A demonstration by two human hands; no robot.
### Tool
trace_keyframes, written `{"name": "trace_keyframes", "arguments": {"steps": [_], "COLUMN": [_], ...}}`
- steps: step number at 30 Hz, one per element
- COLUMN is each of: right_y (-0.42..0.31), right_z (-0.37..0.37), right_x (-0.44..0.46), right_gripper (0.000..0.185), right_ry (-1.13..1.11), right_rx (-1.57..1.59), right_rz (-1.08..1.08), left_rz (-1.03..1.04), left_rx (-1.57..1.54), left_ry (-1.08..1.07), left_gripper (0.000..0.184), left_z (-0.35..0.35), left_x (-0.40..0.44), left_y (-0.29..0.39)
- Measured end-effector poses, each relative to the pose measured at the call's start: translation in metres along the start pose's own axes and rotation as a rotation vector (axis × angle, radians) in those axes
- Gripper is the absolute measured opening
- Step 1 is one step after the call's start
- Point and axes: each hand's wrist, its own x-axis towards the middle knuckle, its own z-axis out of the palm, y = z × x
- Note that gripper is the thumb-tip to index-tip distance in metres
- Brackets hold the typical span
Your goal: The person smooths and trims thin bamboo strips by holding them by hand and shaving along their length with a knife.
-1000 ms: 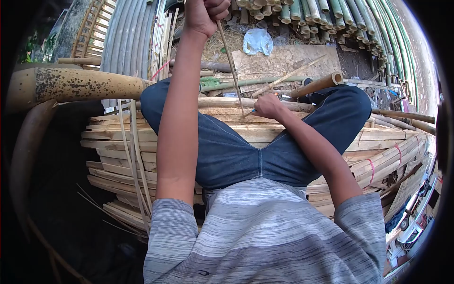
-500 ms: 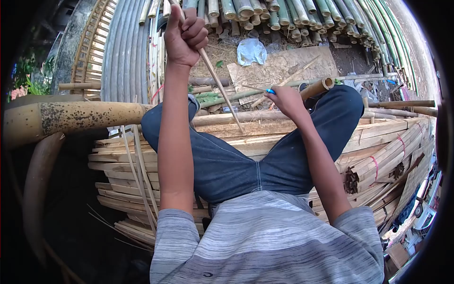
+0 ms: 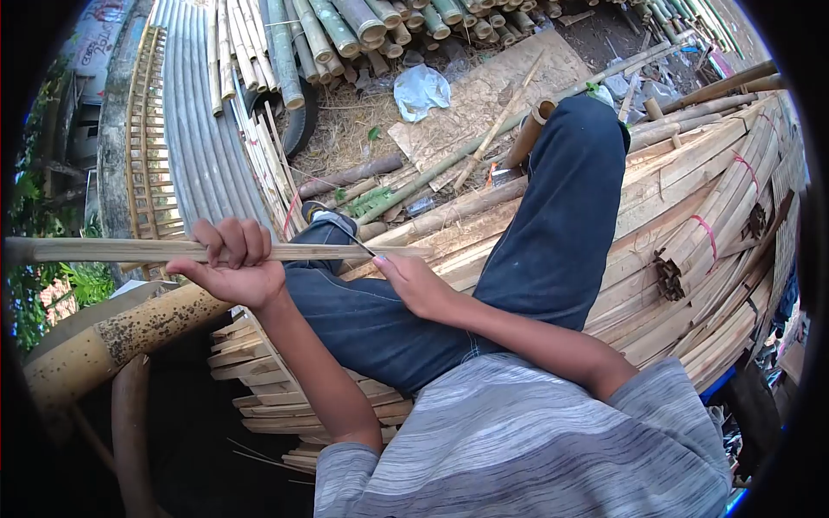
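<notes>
My left grip (image 3: pixel 237 266) is closed around a pale wooden strip (image 3: pixel 315 252), four fingers curled over it and the thumb stretched along its near side. The strip lies level across my front, above my bent left leg; one end runs out of sight at the left and the other stops just past my right grip (image 3: pixel 416 283). That right grip pinches a knife (image 3: pixel 359 244), its thumb pressed near the base of the thin, dark blade, which slants across the strip near its right-hand end. I can't tell whether the cutting edge touches the wood.

I'm sitting on a stack of split strips (image 3: pixel 669 186), my blue trousers (image 3: pixel 566 216) spread over it. Toward the stack's right edge, a red tie (image 3: pixel 706 237) circles one bundle. At its left edge, a thick, black-spotted bamboo pole (image 3: pixel 160 326) slants under my left forearm, below the strip.

Past the far edge, a short bamboo tube (image 3: pixel 528 134) leans beside my right knee. Beyond that, a brown sheet (image 3: pixel 492 99) lies on the ground with a crumpled plastic bag (image 3: pixel 421 92) at its left side. Farther off are piled green bamboo poles (image 3: pixel 345 34), with corrugated sheeting (image 3: pixel 203 129) to their left.
</notes>
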Motion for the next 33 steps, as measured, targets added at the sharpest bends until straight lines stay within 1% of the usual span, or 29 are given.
{"name": "trace_keyframes", "arguments": {"steps": [1, 2, 3, 4, 6, 7, 8, 9, 10, 12, 13, 14, 16, 17, 18, 19, 20, 21, 22, 23, 24, 25, 26, 28, 29, 30, 31, 32, 33], "right_y": [-0.022, -0.037, -0.042, -0.034, 0.008, 0.046, 0.048, 0.044, 0.037, -0.009, -0.008, 0.014, 0.073, 0.057, 0.030, 0.003, -0.011, -0.009, -0.008, -0.015, -0.021, -0.025, -0.022, -0.004, 0.002, 0.001, 0.001, 0.003, 0.007], "right_z": [-0.001, 0.000, 0.004, 0.006, 0.010, -0.002, -0.020, -0.022, -0.013, 0.008, 0.012, 0.009, -0.012, -0.032, -0.041, -0.046, -0.045, -0.037, -0.030, -0.023, -0.020, -0.021, -0.020, -0.015, -0.015, -0.019, -0.021, -0.022, -0.026], "right_x": [0.001, 0.002, -0.002, -0.009, -0.027, -0.024, -0.009, -0.004, -0.006, -0.010, -0.011, -0.011, -0.001, 0.009, 0.017, 0.023, 0.026, 0.031, 0.039, 0.050, 0.060, 0.069, 0.074, 0.085, 0.087, 0.091, 0.092, 0.088, 0.090], "right_gripper": [0.044, 0.042, 0.041, 0.041, 0.043, 0.043, 0.042, 0.051, 0.051, 0.051, 0.049, 0.049, 0.047, 0.048, 0.048, 0.047, 0.047, 0.049, 0.049, 0.045, 0.041, 0.034, 0.034, 0.032, 0.033, 0.033, 0.033, 0.034, 0.037], "right_ry": [-0.046, -0.093, -0.086, -0.090, -0.014, -0.116, -0.219, -0.168, -0.162, -0.060, -0.053, -0.064, -0.250, -0.306, -0.307, -0.223, -0.145, 0.027, 0.011, -0.041, -0.090, -0.250, -0.255, -0.350, -0.330, -0.328, -0.300, -0.276, -0.279], "right_rx": [0.047, 0.092, 0.058, 0.062, -0.171, -0.191, -0.211, -0.234, -0.227, -0.032, -0.033, -0.036, -0.236, -0.309, -0.323, -0.282, -0.242, -0.415, -0.427, -0.182, 0.066, 0.202, 0.191, 0.617, 0.577, 0.567, 0.632, 0.699, 0.656], "right_rz": [0.011, 0.020, 0.010, 0.010, 0.193, 0.323, 0.453, 0.319, 0.317, 0.123, 0.170, 0.172, 0.381, 0.408, 0.393, 0.344, 0.297, -0.150, -0.165, -0.201, -0.229, -0.026, -0.031, 0.050, 0.007, 0.001, 0.014, 0.040, 0.061], "left_rz": [0.054, 0.050, 0.082, 0.117, 0.138, 0.148, 0.158, 0.163, 0.162, 0.143, 0.158, 0.145, 0.137, 0.162, 0.108, 0.053, 0.069, 0.040, 0.014, 0.027, 0.008, -0.013, -0.003, 0.395, 0.482, 0.437, 0.250, -0.024, -0.165], "left_rx": [0.072, 0.078, 0.085, 0.093, 0.106, 0.097, 0.087, 0.081, 0.084, 0.006, 0.072, 0.042, 0.062, 0.050, 0.021, -0.004, -0.007, 0.049, 0.103, 0.097, 0.174, 0.249, 0.241, 0.681, 0.711, 0.588, 0.326, 0.153, 0.038], "left_ry": [0.067, 0.065, 0.042, 0.020, 0.034, 0.033, 0.033, -0.008, -0.016, -0.072, -0.003, -0.019, 0.046, 0.041, -0.018, -0.069, -0.054, -0.095, -0.139, -0.128, -0.147, -0.169, -0.166, 0.238, 0.120, -0.166, -0.518, -0.780, -1.000], "left_gripper": [0.061, 0.061, 0.060, 0.059, 0.059, 0.059, 0.059, 0.059, 0.059, 0.059, 0.059, 0.059, 0.059, 0.059, 0.059, 0.059, 0.059, 0.059, 0.059, 0.059, 0.056, 0.052, 0.052, 0.048, 0.050, 0.052, 0.044, 0.034, 0.032], "left_z": [0.007, 0.007, 0.008, 0.009, 0.011, 0.009, 0.008, 0.008, 0.008, 0.007, 0.010, 0.005, 0.002, -0.001, -0.006, -0.009, -0.007, 0.001, 0.008, 0.014, 0.020, 0.025, 0.030, 0.038, 0.026, 0.012, 0.013, 0.020, 0.020], "left_x": [-0.008, -0.014, -0.021, -0.026, -0.034, -0.037, -0.040, -0.042, -0.039, -0.040, -0.040, -0.037, -0.034, -0.027, -0.022, -0.021, -0.017, -0.010, -0.005, -0.003, -0.003, -0.004, -0.009, -0.025, -0.045, -0.068, -0.089, -0.108, -0.125], "left_y": [0.002, 0.004, 0.006, 0.007, 0.010, 0.011, 0.012, 0.013, 0.013, 0.012, 0.011, 0.011, 0.012, 0.010, 0.010, 0.010, 0.010, 0.008, 0.007, 0.009, 0.011, 0.010, 0.009, 0.010, 0.015, 0.018, 0.019, 0.019, 0.010]}}
